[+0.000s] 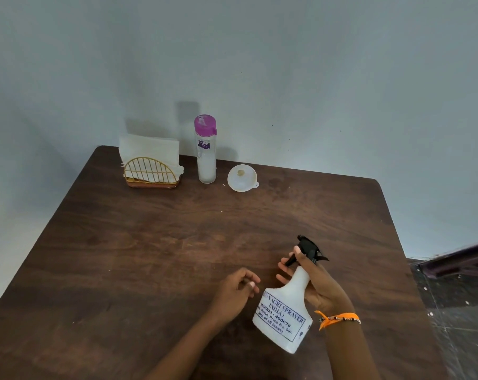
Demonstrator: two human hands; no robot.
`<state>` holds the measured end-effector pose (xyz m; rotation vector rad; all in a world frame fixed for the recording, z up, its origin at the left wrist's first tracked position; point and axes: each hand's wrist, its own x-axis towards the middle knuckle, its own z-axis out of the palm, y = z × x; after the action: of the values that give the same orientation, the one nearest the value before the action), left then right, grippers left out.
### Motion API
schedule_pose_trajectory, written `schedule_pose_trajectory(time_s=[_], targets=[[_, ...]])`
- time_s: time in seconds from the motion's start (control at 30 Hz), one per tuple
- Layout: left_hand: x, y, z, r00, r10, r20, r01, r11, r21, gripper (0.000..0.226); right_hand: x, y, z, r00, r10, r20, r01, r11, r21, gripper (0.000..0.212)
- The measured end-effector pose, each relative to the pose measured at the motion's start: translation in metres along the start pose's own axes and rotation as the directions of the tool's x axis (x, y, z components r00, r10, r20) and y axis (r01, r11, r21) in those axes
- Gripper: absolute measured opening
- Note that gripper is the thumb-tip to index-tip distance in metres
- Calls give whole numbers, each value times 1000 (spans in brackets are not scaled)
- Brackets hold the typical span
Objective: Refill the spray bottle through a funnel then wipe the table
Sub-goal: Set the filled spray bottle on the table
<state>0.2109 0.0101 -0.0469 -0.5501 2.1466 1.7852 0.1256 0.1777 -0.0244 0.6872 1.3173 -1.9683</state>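
Note:
A white spray bottle with a black trigger head and a printed label tilts over the near right part of the brown table. My right hand grips its neck just below the trigger. My left hand hovers a little to the left of the bottle, fingers loosely curled, holding nothing. A white funnel lies at the back of the table. To the funnel's left stands a clear water bottle with a purple cap. White paper napkins sit in a gold wire holder at the back left.
The table stands against a pale wall. Its right edge drops to a dark tiled floor, where a dark piece of furniture shows. An orange thread band is tied on my right wrist.

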Motion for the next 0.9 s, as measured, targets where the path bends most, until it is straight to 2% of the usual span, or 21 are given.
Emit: schedule_pose_trajectory(time_s=[0.07, 0.17, 0.27, 0.4, 0.53, 0.73, 0.9], targets=[[1, 1, 0, 1000, 4, 6, -4, 1000, -4, 19, 2, 1, -9, 998, 14, -65, -11, 999, 41, 24], [2, 3, 2, 1000, 2, 18, -3, 1000, 14, 17, 2, 1, -22, 991, 37, -132, -30, 998, 55, 31], [2, 4, 6, 999, 12, 36, -13, 999, 33, 17, -2, -6, -34, 983, 48, -177, -39, 998, 51, 26], [2, 8, 11, 998, 29, 61, -33, 997, 65, 16, -5, -13, -37, 979, 46, -199, -39, 998, 39, 32], [1, 12, 13, 997, 41, 63, -46, 996, 72, 15, -4, -13, -33, 959, 31, -280, -23, 999, 32, 31], [1, 12, 15, 997, 5, 71, -10, 997, 72, 17, -9, -18, -34, 984, 19, -176, -12, 999, 44, 29], [0, 15, 18, 996, -8, 93, 0, 997, 83, 18, -8, -13, -33, 968, 10, -251, 10, 997, 81, 27]])
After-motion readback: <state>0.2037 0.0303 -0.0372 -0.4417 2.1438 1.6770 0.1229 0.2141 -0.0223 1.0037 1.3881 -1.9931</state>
